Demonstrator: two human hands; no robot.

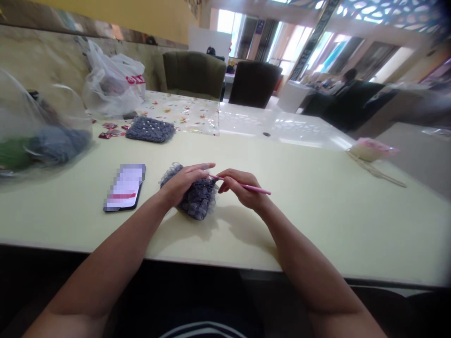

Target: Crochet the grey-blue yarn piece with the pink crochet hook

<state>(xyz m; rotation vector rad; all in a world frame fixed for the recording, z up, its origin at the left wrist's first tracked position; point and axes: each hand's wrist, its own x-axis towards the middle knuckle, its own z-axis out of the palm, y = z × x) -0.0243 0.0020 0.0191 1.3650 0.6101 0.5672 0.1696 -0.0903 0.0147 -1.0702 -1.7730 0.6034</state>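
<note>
A dark grey-blue crocheted piece [198,199] with a ruffled, loopy surface is held just above the pale table, near the middle. My left hand [185,182] grips it from the left and top, index finger stretched out to the right. In my right hand [243,185] is a pink crochet hook [259,189], its handle pointing right and its tip at the upper edge of the piece. The fingertips of both hands are close together there. Whether yarn loops round the hook's tip is too small to tell.
A phone [125,188] lies left of my hands on the table [317,211]. Behind are a flat crocheted piece [151,130], small red packets [110,126] and plastic bags [114,80]. A pink-topped pouch [373,149] with a cord lies right. Chairs [254,83] and a person [347,80] are beyond.
</note>
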